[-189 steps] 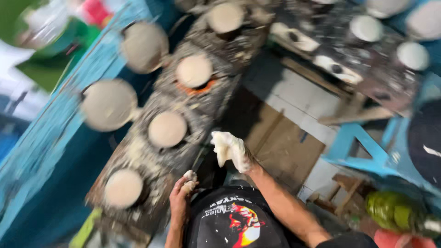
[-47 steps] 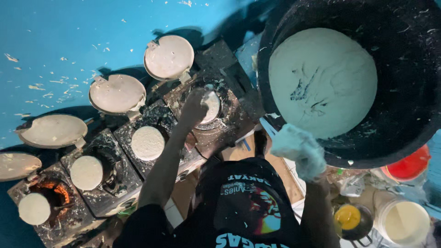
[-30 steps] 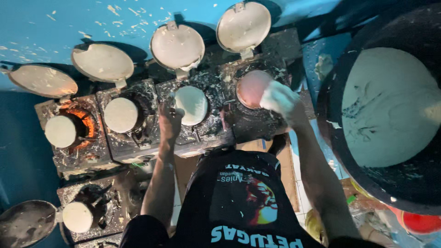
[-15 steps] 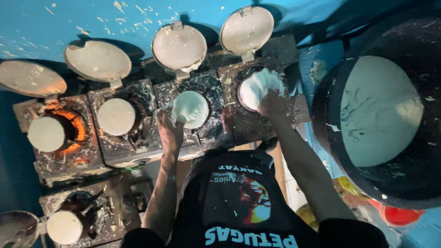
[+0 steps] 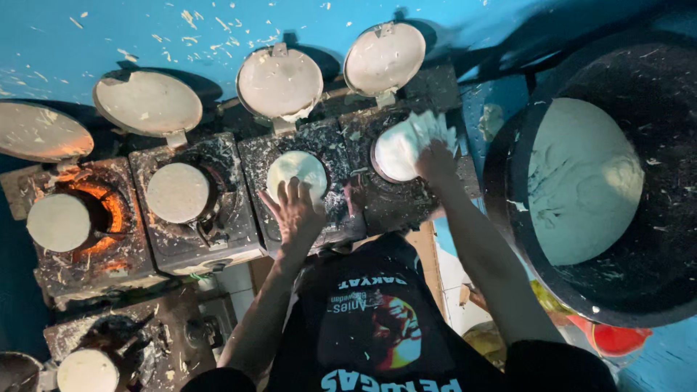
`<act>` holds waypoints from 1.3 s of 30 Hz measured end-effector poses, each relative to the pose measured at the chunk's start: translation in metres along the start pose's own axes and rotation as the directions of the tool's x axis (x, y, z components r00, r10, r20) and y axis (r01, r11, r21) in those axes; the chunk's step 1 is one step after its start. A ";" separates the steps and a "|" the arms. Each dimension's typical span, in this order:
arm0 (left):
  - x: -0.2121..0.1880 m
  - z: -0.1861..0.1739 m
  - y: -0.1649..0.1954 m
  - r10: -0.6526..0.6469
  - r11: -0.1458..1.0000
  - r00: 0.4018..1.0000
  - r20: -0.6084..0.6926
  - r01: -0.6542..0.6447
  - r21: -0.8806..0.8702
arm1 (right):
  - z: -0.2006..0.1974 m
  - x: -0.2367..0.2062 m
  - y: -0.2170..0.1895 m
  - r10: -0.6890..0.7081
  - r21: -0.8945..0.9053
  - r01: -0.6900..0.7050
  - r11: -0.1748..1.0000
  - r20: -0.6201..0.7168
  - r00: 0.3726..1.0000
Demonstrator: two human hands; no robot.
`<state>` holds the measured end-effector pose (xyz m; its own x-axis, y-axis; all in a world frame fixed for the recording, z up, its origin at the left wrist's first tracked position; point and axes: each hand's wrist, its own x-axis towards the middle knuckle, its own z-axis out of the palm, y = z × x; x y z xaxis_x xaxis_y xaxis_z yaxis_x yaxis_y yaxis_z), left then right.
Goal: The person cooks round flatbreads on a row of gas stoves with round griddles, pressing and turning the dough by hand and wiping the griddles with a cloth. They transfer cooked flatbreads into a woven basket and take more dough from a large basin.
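My left hand (image 5: 294,210) rests with its fingers spread on the crusted black stove top (image 5: 330,218), just below a round mould filled with white dough (image 5: 296,170). My right hand (image 5: 435,156), coated in white, presses with fanned fingers onto the white dough in the mould to the right (image 5: 396,149). Round hinged lids (image 5: 279,83) stand open behind the moulds.
Two more filled moulds sit to the left, one (image 5: 178,192) on a dark burner and one (image 5: 58,221) over an orange glow. A big black basin of white dough (image 5: 581,181) stands at the right. Blue splattered wall (image 5: 145,29) behind; another mould (image 5: 87,370) bottom left.
My right hand brought a white lump from the basin to the right-hand mould and now presses it flat. My left hand settled below the middle mould.
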<state>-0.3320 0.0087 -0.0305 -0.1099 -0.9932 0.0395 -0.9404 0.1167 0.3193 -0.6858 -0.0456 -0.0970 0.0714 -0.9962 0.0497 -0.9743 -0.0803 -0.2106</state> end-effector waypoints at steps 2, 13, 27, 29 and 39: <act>0.003 -0.002 -0.003 -0.033 0.998 0.999 -0.041 0.031 -0.047 | 0.004 0.002 -0.015 -0.110 0.057 0.111 0.992 -0.023 0.994; -0.015 0.004 0.011 -0.059 0.994 0.998 0.015 0.060 -0.087 | -0.003 0.012 -0.013 -0.021 0.458 0.048 0.888 -0.064 0.998; 0.012 -0.005 0.048 -0.252 0.967 0.965 0.074 0.254 -0.024 | -0.011 0.023 -0.090 -0.115 0.866 0.155 0.476 -0.114 0.987; 0.014 0.002 0.060 -0.246 0.968 0.967 -0.070 0.241 -0.076 | -0.026 0.013 -0.068 0.057 0.973 0.032 0.227 -0.046 0.997; 0.013 0.036 0.035 -0.375 0.925 0.904 -0.208 0.379 -0.021 | -0.102 -0.023 0.025 0.268 0.658 0.000 -0.753 0.307 0.913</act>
<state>-0.3778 -0.0007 -0.0526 0.3200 -0.9407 0.1128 -0.9048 -0.2682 0.3307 -0.7336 -0.0217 -0.0034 -0.1307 -0.9415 -0.3105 0.8741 0.0383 -0.4843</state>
